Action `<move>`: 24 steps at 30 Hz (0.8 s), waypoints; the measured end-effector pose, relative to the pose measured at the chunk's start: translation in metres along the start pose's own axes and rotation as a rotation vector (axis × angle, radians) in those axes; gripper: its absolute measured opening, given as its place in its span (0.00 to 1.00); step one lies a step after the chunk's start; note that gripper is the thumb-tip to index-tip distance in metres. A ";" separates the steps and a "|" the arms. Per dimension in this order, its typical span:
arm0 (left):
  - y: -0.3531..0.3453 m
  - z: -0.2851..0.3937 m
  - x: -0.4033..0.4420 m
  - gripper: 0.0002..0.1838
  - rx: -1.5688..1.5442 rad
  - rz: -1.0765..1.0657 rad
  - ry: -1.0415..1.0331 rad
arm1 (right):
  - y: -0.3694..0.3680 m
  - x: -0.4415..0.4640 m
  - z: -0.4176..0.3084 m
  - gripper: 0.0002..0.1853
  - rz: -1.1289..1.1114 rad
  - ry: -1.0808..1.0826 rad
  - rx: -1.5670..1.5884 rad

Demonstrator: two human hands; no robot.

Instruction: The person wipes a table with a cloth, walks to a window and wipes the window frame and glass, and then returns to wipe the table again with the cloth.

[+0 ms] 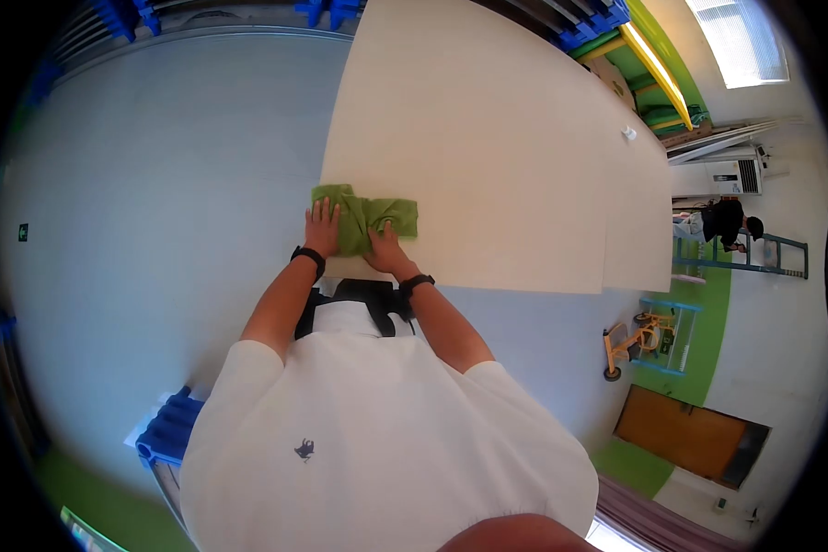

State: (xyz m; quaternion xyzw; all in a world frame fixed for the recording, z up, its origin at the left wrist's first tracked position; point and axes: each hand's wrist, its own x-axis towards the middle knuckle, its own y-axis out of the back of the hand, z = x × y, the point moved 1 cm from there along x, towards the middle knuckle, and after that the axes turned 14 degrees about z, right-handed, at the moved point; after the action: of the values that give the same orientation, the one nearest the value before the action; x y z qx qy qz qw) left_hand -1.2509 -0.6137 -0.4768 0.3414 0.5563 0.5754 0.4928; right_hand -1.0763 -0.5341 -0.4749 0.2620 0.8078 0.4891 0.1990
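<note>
A crumpled green cloth point(351, 213) lies on the near left corner of a large cream board point(488, 147). My left hand point(322, 228) presses on the cloth's left part with its fingers spread. To the right, my right hand point(388, 250) rests on the cloth's lower middle, its fingers apart and partly sunk in the folds. Both hands lie flat on the cloth, close together, and neither grips it. Dark bands are on both wrists.
Grey floor point(175, 166) extends left of the board. Blue plastic frames point(170, 428) stand at lower left. A small white object point(629, 133) sits on the board's right side. At right are an orange tricycle point(644, 339), a ladder point(787, 256) and another person point(725, 221).
</note>
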 end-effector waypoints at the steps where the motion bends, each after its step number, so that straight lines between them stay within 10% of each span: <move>1: -0.001 0.001 -0.001 0.47 -0.003 -0.002 0.008 | -0.008 0.000 -0.006 0.38 -0.035 0.001 -0.041; 4: -0.049 -0.006 -0.001 0.55 0.060 0.097 -0.075 | -0.022 -0.001 -0.019 0.41 -0.044 0.057 -0.125; 6: -0.058 -0.005 -0.016 0.36 0.070 0.186 -0.389 | -0.021 -0.015 -0.032 0.41 -0.111 0.112 -0.144; 12: 0.042 0.024 -0.058 0.32 -0.081 -0.334 -0.385 | -0.026 -0.067 -0.048 0.40 -0.132 0.124 -0.045; 24: 0.004 0.010 -0.013 0.32 0.002 -0.224 -0.249 | -0.048 -0.034 -0.072 0.26 0.166 -0.271 -0.275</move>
State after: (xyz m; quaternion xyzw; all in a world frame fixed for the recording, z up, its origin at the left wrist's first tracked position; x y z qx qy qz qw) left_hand -1.2385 -0.6228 -0.4698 0.3463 0.5262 0.4695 0.6187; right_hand -1.1026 -0.6229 -0.4839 0.3613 0.6749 0.5697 0.2990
